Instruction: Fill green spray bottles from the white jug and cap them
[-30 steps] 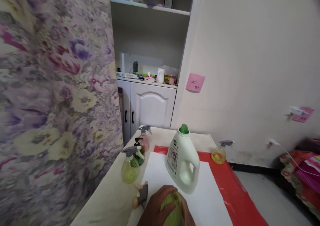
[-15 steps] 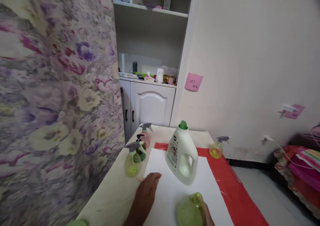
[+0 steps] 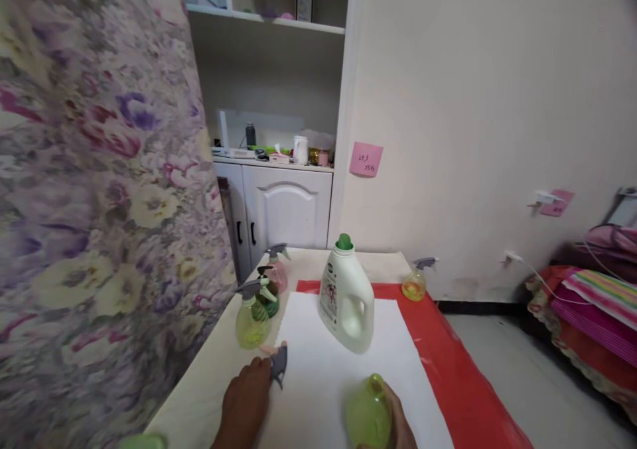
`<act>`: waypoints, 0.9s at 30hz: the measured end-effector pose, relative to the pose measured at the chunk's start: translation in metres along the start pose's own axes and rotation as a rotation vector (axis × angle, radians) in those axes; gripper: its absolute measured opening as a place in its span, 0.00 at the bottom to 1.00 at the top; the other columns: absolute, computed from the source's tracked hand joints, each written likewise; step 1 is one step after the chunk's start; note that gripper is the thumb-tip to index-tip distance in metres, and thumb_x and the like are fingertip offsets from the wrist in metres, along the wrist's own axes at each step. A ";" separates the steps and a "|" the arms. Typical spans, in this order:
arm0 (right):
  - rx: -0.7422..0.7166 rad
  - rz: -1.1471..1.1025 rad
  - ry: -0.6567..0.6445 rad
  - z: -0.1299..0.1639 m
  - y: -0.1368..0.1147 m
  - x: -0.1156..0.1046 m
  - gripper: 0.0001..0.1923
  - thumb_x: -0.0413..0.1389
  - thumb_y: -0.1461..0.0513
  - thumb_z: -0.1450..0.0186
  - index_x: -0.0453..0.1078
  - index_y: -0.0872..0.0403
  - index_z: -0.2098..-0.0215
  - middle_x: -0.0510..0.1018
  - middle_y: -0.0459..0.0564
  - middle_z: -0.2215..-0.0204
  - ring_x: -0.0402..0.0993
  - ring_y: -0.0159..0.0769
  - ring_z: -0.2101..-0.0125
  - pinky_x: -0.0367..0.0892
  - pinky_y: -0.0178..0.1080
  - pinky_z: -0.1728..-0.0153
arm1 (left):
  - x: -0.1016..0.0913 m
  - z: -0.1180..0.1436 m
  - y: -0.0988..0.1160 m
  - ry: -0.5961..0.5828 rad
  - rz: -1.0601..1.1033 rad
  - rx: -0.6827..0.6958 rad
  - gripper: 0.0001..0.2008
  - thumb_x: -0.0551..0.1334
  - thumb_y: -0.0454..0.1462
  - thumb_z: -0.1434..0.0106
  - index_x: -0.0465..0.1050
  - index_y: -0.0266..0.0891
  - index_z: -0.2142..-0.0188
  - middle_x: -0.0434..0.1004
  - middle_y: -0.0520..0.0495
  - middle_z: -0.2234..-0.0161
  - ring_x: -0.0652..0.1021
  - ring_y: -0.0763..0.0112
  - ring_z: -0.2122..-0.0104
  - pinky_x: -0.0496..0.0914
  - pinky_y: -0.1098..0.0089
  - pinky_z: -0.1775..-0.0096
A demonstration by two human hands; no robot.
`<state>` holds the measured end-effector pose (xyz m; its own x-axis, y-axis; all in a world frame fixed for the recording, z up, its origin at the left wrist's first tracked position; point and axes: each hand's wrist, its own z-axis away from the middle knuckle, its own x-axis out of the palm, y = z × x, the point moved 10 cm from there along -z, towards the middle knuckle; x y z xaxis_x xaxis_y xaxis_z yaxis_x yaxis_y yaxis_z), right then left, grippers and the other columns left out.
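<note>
A translucent yellow-green spray bottle [image 3: 369, 414], its neck uncovered, is tilted in my right hand [image 3: 401, 419], whose fingers wrap its right side. My left hand [image 3: 246, 399] is low over the table's left part, fingers curled down against a grey spray nozzle [image 3: 279, 364] with a pinkish part; the fingertips are hidden. Beyond both hands, a large pale green jug [image 3: 346, 300] with a green cap [image 3: 344, 241] at its mouth stands upright on the white sheet [image 3: 308, 389]. Another yellow-green spray bottle [image 3: 252, 324] with a grey head stands ahead of my left hand.
Behind that bottle are a dark green pump bottle [image 3: 269, 296] and a pink spray bottle [image 3: 277, 273]. A spray bottle with yellow liquid [image 3: 414, 284] stands at the far right, on the red sheet [image 3: 442, 363]. A pale green object [image 3: 143, 442] shows at the bottom left edge.
My left hand has drawn back to the left and down, uncovering the grey spray nozzle. In my right hand the bottle is a little more upright. The view has turned slightly right.
</note>
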<state>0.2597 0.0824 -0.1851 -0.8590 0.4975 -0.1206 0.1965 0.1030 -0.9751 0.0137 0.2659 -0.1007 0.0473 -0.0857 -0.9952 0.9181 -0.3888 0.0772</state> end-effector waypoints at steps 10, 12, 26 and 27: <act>-0.007 0.042 0.040 0.000 -0.011 0.002 0.46 0.58 0.67 0.58 0.56 0.55 0.39 0.68 0.58 0.38 0.61 0.50 0.37 0.59 0.49 0.38 | -0.026 0.013 0.015 0.016 0.012 0.006 0.21 0.47 0.30 0.37 0.73 0.38 0.52 0.79 0.36 0.54 0.79 0.53 0.54 0.68 0.59 0.56; -0.013 0.056 0.047 0.000 -0.015 0.001 0.46 0.58 0.68 0.58 0.57 0.56 0.40 0.68 0.58 0.38 0.62 0.50 0.37 0.58 0.49 0.37 | -0.035 0.020 0.022 0.028 0.023 0.017 0.20 0.47 0.31 0.36 0.72 0.39 0.51 0.79 0.37 0.53 0.79 0.54 0.54 0.68 0.59 0.56; -0.116 0.135 0.066 -0.001 -0.046 -0.003 0.45 0.65 0.67 0.57 0.62 0.53 0.41 0.74 0.56 0.43 0.70 0.53 0.43 0.65 0.50 0.41 | -0.112 0.050 0.050 0.423 1.140 0.099 0.23 0.61 0.53 0.41 0.71 0.43 0.52 0.73 0.53 0.69 0.73 0.65 0.66 0.67 0.68 0.62; -0.120 0.142 0.068 -0.001 -0.044 -0.003 0.45 0.65 0.67 0.58 0.62 0.53 0.41 0.74 0.56 0.43 0.69 0.53 0.42 0.65 0.50 0.41 | -0.116 0.052 0.050 0.433 1.239 0.093 0.23 0.63 0.52 0.42 0.72 0.43 0.52 0.73 0.53 0.69 0.73 0.67 0.67 0.67 0.69 0.63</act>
<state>0.2545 0.0774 -0.1416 -0.7859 0.5707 -0.2381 0.3717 0.1282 -0.9195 0.0341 0.2087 0.0218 0.9704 -0.1365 -0.1992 0.1454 -0.3282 0.9334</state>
